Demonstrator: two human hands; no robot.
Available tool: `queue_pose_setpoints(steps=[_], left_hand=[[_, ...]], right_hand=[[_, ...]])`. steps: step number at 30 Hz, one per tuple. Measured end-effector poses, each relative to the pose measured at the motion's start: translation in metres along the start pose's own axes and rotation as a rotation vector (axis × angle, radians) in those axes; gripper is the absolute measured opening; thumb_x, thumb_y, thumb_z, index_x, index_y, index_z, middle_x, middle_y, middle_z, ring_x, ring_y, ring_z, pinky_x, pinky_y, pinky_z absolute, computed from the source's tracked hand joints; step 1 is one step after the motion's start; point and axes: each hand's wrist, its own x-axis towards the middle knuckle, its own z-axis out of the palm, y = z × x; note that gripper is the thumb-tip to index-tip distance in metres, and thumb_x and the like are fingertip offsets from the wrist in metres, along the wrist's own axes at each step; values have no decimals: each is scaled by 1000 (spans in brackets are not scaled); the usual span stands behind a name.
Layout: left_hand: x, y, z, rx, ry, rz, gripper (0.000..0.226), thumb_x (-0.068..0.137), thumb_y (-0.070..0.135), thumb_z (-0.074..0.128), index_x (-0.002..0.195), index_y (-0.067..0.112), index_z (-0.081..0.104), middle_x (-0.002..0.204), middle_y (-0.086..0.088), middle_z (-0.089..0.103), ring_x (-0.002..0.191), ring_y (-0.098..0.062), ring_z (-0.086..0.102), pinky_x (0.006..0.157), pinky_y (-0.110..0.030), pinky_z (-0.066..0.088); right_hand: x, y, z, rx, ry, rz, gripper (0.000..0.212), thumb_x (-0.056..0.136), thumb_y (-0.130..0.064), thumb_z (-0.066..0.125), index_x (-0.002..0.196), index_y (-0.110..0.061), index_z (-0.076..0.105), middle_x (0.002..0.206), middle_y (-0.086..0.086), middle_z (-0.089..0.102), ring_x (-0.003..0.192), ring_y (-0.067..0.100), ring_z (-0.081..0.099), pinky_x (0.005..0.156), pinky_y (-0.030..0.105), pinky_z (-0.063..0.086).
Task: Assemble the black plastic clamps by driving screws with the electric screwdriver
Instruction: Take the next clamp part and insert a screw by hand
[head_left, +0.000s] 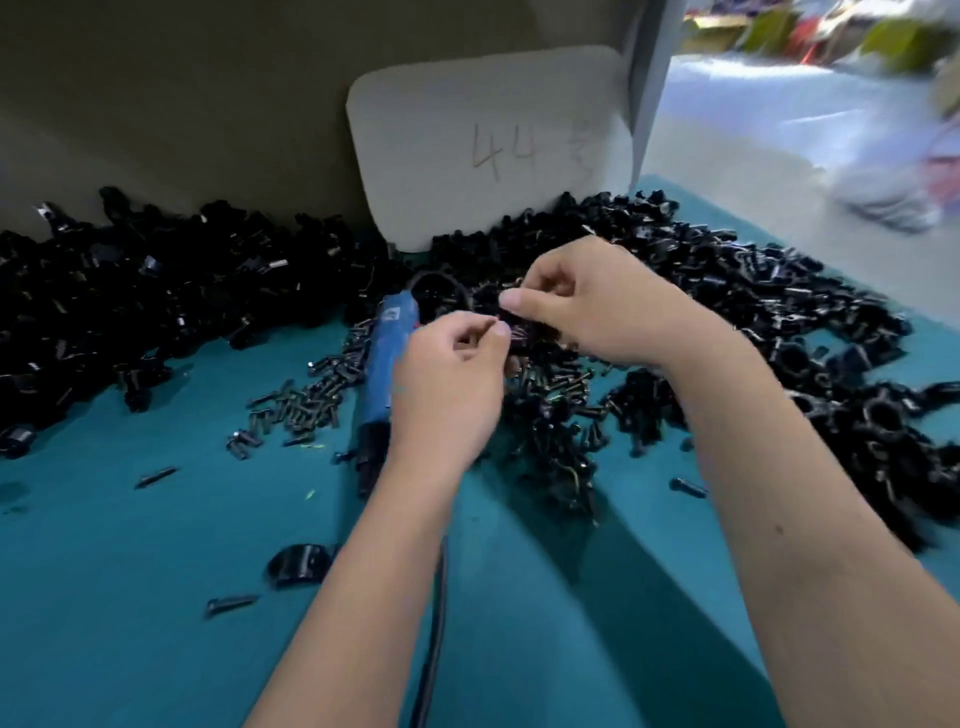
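The blue electric screwdriver (383, 364) lies on the teal table (130, 597), tip towards me, just left of my left hand (449, 384). That hand hovers over the heap of black screws (550, 410), thumb and forefinger pinching a small dark part that I cannot make out. My right hand (587, 306) is beside it, fingers curled, pinching a small black piece between thumb and fingertips. The two hands nearly touch. Black plastic clamps lie in a large pile on the left (156, 296) and another on the right (779, 322).
A white card marked "44" (488, 145) leans on the beige back wall. One loose clamp half (298, 564) and stray screws (228, 605) lie near me on the left. The screwdriver's black cable (434, 639) runs towards me. The table's right edge meets a blurred walkway.
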Motion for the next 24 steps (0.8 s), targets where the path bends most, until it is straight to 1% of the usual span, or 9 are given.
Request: queue_pose_setpoints(steps=[4,7,9,12,13,16,19,21,24], left_hand=[[-2,23,60,263,-148,173,27,97,39,55,91,22,75,84,1,71,83,-23,65,78,-42,54],[-4,28,94,306,-251,145,20,99,30,56,101,24,75,101,-2,72,95,-25,65,89,-42,54],[-6,27,109,310,-321,119,19,97,19,56,99,21,75,100,-3,71,91,-25,66,86,-40,57],[-9,22,119,214,-381,-6,27,92,7,54,101,19,76,93,1,69,73,-16,67,66,-25,58],[-8,19,117,121,-371,-82,30,91,2,52,99,18,77,93,2,70,75,-17,71,68,-25,60],[0,9,98,-119,-226,-277,38,88,-6,44,80,18,72,89,2,72,79,-25,77,84,-45,63],[10,-1,72,40,-73,-223,33,81,0,44,75,20,69,79,-3,73,75,-27,75,74,-47,63],[17,-6,60,148,-39,-184,28,80,1,47,78,17,70,79,-6,73,76,-26,73,72,-45,62],[22,-10,52,219,-63,-164,24,84,1,52,82,17,70,80,-3,73,75,-23,73,70,-40,62]], right_hand=[[-17,40,-51,-258,-1,175,46,98,-46,66,78,-4,71,63,10,62,59,24,56,49,23,37],[-21,61,-70,-424,67,320,34,93,-39,74,84,-7,77,84,14,73,83,33,67,67,28,44],[-17,65,-69,-400,134,336,25,92,-37,76,79,-15,75,86,9,73,84,29,64,73,28,45],[-4,57,-50,-278,141,282,25,95,-30,72,71,-28,66,77,-5,67,70,13,59,62,20,41],[2,53,-42,-261,124,265,25,96,-27,71,71,-29,66,78,-7,67,68,9,58,61,20,40],[20,43,-17,-290,64,224,28,93,-13,64,72,-31,65,90,0,72,85,22,68,77,27,52],[35,37,8,-378,-58,204,18,90,-12,68,94,-28,74,111,5,74,105,28,67,92,35,57],[43,34,24,-442,-151,220,31,89,-12,69,117,-24,72,121,8,70,110,32,65,95,40,57],[48,38,33,-440,-103,264,29,88,-9,72,116,-17,69,118,10,68,103,34,66,92,45,59]])
